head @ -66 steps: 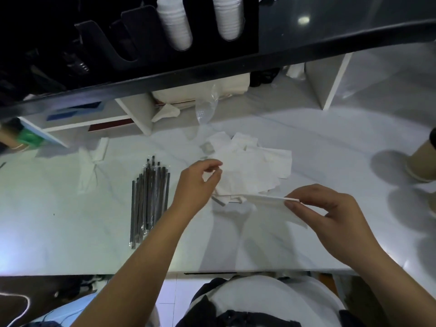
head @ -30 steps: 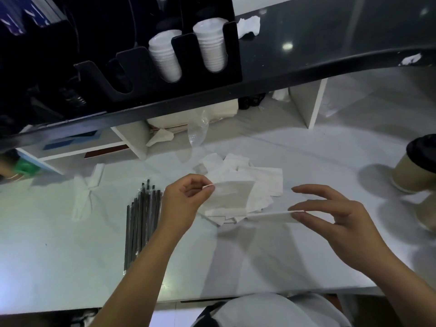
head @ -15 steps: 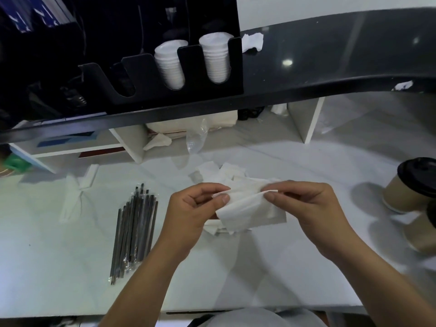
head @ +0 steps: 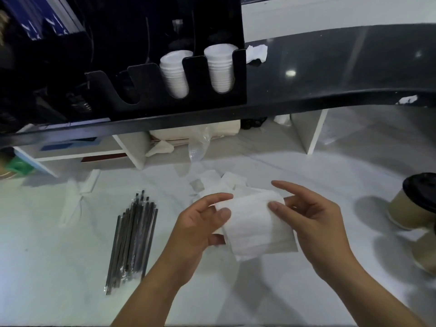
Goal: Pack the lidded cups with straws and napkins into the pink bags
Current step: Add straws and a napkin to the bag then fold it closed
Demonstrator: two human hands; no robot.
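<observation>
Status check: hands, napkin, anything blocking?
Left hand and right hand both pinching one napkin, held above the counter. Straws untouched at left. Nothing blocking.

arms: bare, no sleeves | wrists: no watch or jewellery | gloves: none

- The right edge is cutting off both cups.
- The napkin is hiding the left hand's fingertips and part of the pile.
</observation>
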